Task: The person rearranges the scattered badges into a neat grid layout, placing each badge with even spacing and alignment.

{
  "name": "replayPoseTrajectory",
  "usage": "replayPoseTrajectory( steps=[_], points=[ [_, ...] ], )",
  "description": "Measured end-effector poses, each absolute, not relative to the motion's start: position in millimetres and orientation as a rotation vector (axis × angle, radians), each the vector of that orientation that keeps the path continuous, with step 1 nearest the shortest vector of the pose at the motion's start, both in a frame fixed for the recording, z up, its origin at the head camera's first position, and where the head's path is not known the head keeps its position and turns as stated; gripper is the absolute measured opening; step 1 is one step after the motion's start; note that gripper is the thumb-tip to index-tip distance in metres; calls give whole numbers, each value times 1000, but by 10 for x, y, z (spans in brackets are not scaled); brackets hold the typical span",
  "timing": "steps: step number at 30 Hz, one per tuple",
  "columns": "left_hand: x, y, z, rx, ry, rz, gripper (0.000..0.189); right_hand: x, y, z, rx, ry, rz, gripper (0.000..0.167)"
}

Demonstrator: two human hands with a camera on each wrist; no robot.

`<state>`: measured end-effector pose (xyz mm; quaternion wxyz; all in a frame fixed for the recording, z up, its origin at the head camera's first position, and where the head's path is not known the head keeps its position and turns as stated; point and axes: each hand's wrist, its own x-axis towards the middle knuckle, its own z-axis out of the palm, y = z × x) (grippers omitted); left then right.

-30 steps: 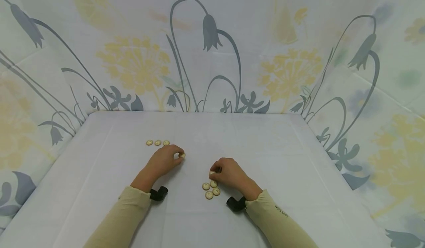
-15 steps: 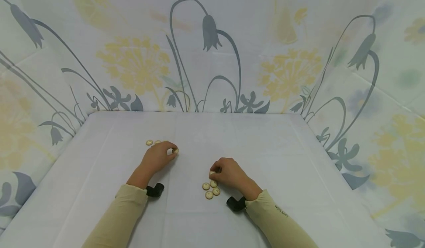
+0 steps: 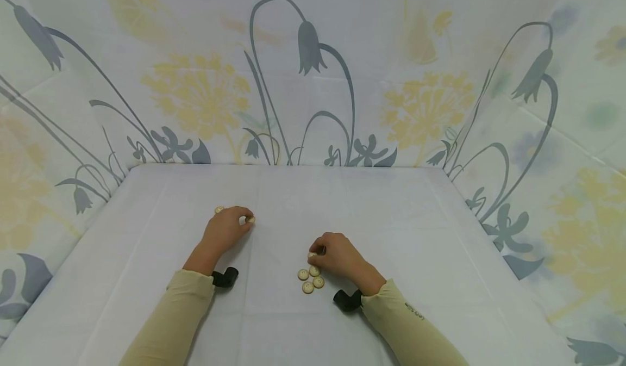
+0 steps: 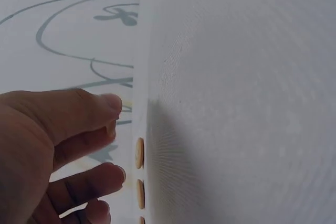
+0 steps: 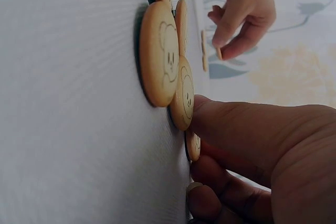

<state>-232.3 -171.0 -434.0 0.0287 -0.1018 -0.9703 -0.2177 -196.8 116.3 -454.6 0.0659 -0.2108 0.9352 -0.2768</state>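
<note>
My left hand (image 3: 225, 231) pinches a small round tan disc (image 3: 251, 219) between thumb and forefinger, above the white table. Beside it a row of similar discs lies mostly hidden behind the hand in the head view; one disc (image 3: 218, 209) peeks out. In the left wrist view the row shows edge-on, its nearest disc (image 4: 139, 153) just past the fingertips. My right hand (image 3: 339, 254) holds another disc (image 3: 312, 255) with thumb and fingertips, low at the table. Several more discs lie clustered by it, such as one (image 5: 159, 54) printed with a bear face.
Both wrists carry a black camera mount (image 3: 348, 301) under light sleeves. The white tablecloth (image 3: 391, 203) runs back to a flower-printed cloth wall (image 3: 313, 99), which also closes in both sides.
My left hand has moved left and slightly away with its pinched disc, toward the row, covering more of the row in the head view. The right hand and its cluster have stayed put.
</note>
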Motion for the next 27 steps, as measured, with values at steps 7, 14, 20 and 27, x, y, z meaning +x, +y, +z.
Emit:
replayPoseTrajectory(
  steps=[7, 14, 20, 27],
  points=[
    [-2350, -1751, -4356, -185, -3016, -691, 25, -1964, 1162, -4537, -630, 2815, -838, 15],
    [-2363, -1789, -4401, -150, -2996, -705, 22, -1959, 1160, -4528, -632, 2817, -838, 15],
    [-2371, -1814, -4444, -144, -2972, -690, 22, -1955, 1154, -4528, -627, 2821, -831, 16],
    [-2385, -1820, -4451, -118, -3017, -677, 24, -1959, 1151, -4528, -611, 2814, -834, 15]
  ],
)
